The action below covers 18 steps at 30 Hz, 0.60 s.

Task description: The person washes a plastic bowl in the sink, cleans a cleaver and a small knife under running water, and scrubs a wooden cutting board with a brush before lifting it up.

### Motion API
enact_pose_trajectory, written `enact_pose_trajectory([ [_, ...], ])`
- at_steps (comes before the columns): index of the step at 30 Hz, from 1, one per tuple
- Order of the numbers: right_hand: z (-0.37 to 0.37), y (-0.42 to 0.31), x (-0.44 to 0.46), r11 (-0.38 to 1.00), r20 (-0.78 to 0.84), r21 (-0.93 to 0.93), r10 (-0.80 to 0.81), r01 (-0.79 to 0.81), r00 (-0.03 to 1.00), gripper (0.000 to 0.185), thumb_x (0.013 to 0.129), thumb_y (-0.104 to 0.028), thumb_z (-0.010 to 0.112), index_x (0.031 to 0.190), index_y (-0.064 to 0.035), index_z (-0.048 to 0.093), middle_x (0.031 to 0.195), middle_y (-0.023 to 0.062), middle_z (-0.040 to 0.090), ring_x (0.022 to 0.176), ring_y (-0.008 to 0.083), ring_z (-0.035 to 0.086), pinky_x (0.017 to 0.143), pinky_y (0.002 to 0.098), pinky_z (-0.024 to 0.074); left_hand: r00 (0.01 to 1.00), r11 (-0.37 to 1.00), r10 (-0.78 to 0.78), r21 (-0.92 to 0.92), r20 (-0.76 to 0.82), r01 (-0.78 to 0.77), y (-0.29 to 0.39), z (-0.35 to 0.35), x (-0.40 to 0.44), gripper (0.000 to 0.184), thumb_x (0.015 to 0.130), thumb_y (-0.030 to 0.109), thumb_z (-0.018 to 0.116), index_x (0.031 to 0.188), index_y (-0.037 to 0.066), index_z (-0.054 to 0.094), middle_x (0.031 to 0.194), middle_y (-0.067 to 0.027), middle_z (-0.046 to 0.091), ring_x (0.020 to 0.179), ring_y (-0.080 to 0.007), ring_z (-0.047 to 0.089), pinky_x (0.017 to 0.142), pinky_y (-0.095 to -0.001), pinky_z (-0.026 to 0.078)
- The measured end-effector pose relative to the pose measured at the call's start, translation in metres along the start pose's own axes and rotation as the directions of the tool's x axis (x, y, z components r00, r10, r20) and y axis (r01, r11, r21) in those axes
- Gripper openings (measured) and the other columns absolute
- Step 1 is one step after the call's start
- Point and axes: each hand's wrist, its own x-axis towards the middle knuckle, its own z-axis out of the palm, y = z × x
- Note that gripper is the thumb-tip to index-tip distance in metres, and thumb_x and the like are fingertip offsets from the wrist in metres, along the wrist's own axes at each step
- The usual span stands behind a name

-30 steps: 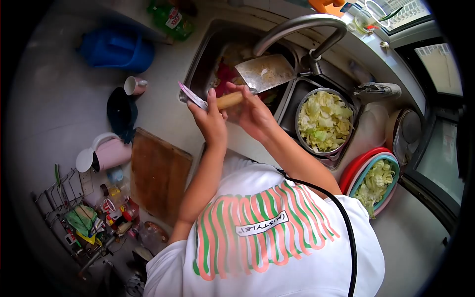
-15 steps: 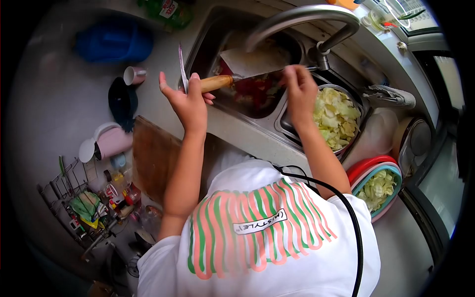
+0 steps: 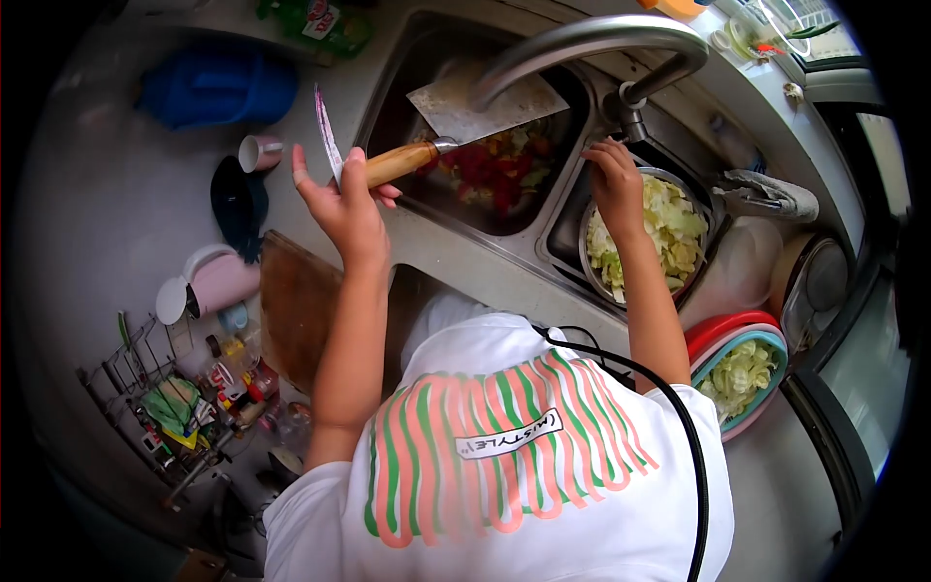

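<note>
Over the edge of the left sink basin, my left hand (image 3: 349, 215) grips the wooden handle of a cleaver (image 3: 495, 105). Its broad, wet-looking blade spans the basin below the tap. A second, narrower knife (image 3: 325, 124) with a purple-stained blade sticks up from the same hand between thumb and fingers. My right hand (image 3: 618, 186) is loosely bent beside the tap, with nothing visible in it. Right beneath that hand is a metal bowl (image 3: 588, 254) of cut cabbage (image 3: 669, 221). Red and yellow-green scraps (image 3: 499, 175) lie in the basin (image 3: 456, 215).
The curved tap (image 3: 601, 34) arches over the sink. Nested basins (image 3: 722, 325) with more cabbage stand at the right. A brown board (image 3: 296, 310), pink kettle (image 3: 225, 279), cup (image 3: 259, 152) and blue jug (image 3: 218, 87) are at the left. A black cable (image 3: 693, 436) crosses the shirt.
My left hand has moved slightly left with both knives, and the cleaver blade has turned flatter into view. My right hand has moved away from the blade, right and down toward the bowl.
</note>
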Motion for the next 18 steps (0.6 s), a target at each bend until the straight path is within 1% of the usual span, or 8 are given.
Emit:
enact_pose_trajectory([
  [5,-0.008,-0.004,-0.004,0.998,0.025,0.056,0.024,-0.026,0.999,0.028,0.074,0.016,0.059,0.095,-0.0009,0.066,0.103,0.0135,0.066,0.112,0.0365,0.060,0.098,0.0436,0.0489,0.999,0.999,-0.036,0.008,0.039,0.035,-0.004,0.010,-0.002,0.082,0.093,0.015,0.067,0.153,0.003,0.012,0.087,-0.0146,0.061,0.050,-0.0183,0.058,0.044,-0.0269,0.046],
  [6,-0.007,-0.004,-0.005,0.999,0.025,0.045,0.028,-0.029,0.999,0.027,0.075,0.016,0.060,0.096,-0.0008,0.066,0.103,0.0134,0.066,0.112,0.0362,0.060,0.097,0.0430,0.0486,0.998,0.999,-0.042,0.010,0.046,0.041,-0.005,0.012,-0.001,0.082,0.093,0.015,0.067,0.153,0.003,0.012,0.087,-0.0146,0.061,0.050,-0.0183,0.058,0.044,-0.0268,0.046],
  [8,-0.005,-0.001,-0.006,0.999,0.024,0.024,0.034,-0.034,0.999,0.026,0.077,0.015,0.061,0.097,-0.0008,0.066,0.104,0.0133,0.066,0.113,0.0354,0.061,0.097,0.0417,0.0481,0.997,0.999,-0.038,0.019,0.069,0.037,-0.006,0.018,-0.001,0.082,0.093,0.016,0.067,0.153,0.003,0.011,0.087,-0.0148,0.061,0.050,-0.0182,0.059,0.045,-0.0267,0.046],
  [14,-0.002,-0.003,-0.007,0.998,-0.002,0.029,0.047,-0.047,0.999,0.028,0.076,0.016,0.060,0.098,0.0000,0.065,0.105,0.0137,0.066,0.113,0.0360,0.060,0.097,0.0424,0.0473,0.995,0.999,0.000,0.041,0.098,-0.004,-0.006,0.035,0.003,0.083,0.094,0.016,0.066,0.152,0.003,0.010,0.087,-0.0155,0.061,0.052,-0.0183,0.060,0.046,-0.0265,0.047],
  [18,-0.004,-0.006,-0.008,0.998,-0.016,0.027,0.056,-0.055,0.998,0.033,0.076,0.016,0.059,0.104,-0.0001,0.066,0.109,0.0145,0.065,0.114,0.0363,0.060,0.099,0.0428,0.0471,0.995,1.000,0.004,0.025,0.100,-0.007,-0.011,0.044,0.006,0.082,0.095,0.017,0.066,0.152,0.003,0.009,0.087,-0.0159,0.061,0.052,-0.0189,0.060,0.047,-0.0268,0.047],
])
